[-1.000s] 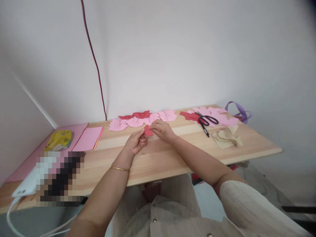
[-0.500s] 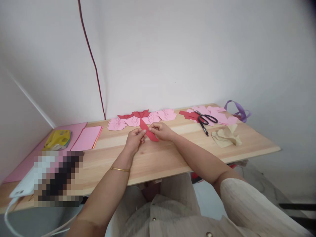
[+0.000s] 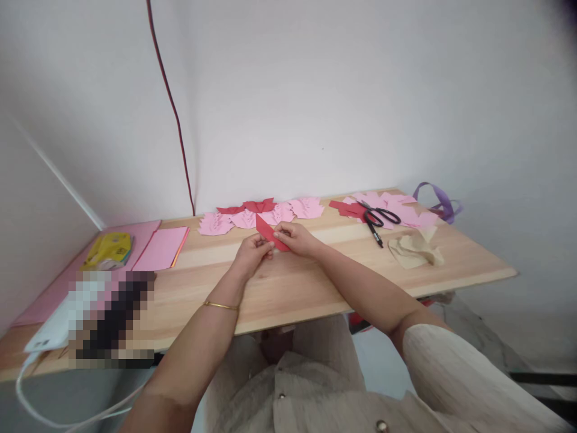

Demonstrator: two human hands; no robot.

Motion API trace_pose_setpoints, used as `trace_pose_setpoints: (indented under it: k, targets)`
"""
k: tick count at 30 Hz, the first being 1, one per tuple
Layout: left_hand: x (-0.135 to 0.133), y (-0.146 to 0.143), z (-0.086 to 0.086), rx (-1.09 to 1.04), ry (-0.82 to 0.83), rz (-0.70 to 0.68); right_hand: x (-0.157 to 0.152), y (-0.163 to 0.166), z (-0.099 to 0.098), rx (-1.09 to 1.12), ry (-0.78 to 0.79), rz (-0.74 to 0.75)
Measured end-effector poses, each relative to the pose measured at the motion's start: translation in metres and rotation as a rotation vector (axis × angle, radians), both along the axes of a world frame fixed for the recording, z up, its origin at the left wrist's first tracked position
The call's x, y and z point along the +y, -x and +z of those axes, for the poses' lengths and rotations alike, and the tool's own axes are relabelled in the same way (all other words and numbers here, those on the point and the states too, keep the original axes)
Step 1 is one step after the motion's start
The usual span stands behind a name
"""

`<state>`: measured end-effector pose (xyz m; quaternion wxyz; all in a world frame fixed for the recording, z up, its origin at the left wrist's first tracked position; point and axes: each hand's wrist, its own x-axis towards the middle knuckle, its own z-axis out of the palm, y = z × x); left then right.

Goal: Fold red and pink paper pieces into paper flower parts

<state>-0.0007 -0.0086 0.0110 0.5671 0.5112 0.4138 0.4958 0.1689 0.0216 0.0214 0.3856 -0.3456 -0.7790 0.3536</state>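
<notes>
A narrow strip of red paper [image 3: 265,228] with a pointed far end is held between my two hands above the wooden table. My left hand [image 3: 253,252] pinches its left edge with thumb and fingers. From the other side, my right hand [image 3: 295,238] grips it, thumb on top. Just beyond lie pink cut-paper pieces with jagged edges [image 3: 216,223], side by side in a row. Folded red paper pieces [image 3: 259,205] rest along the back of that row. My fingers hide part of the strip's lower end.
To the right are black-handled scissors [image 3: 381,216], a black pen [image 3: 373,230], red strips [image 3: 347,209], pink scraps [image 3: 408,213], crumpled brown paper [image 3: 412,248] and purple ribbon [image 3: 444,204]. At left lie pink sheets [image 3: 162,248], a yellow packet [image 3: 108,249] and a white cabled device [image 3: 49,334].
My left fingers have shifted slightly along the red paper strip, and less of its lower end shows now. The whole view has moved a little.
</notes>
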Motion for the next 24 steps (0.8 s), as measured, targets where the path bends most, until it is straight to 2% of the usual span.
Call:
trace_pose_setpoints:
  k: [10, 17, 20, 24]
  targets:
    - [0.001, 0.0005, 0.0012, -0.015, 0.02, 0.073, 0.0004, 0.0016, -0.0005, -0.001, -0.027, -0.043]
    - [0.0035, 0.002, 0.0005, -0.03, -0.045, 0.191, 0.0032, 0.005, -0.0072, 0.176, 0.215, 0.142]
    - [0.0049, 0.0011, -0.0017, -0.054, -0.058, 0.221, 0.0032, 0.005, -0.0044, 0.167, 0.24, 0.144]
    - [0.0078, 0.0016, -0.0026, -0.146, -0.014, 0.238, 0.0002, 0.0024, 0.0008, 0.12, 0.196, 0.157]
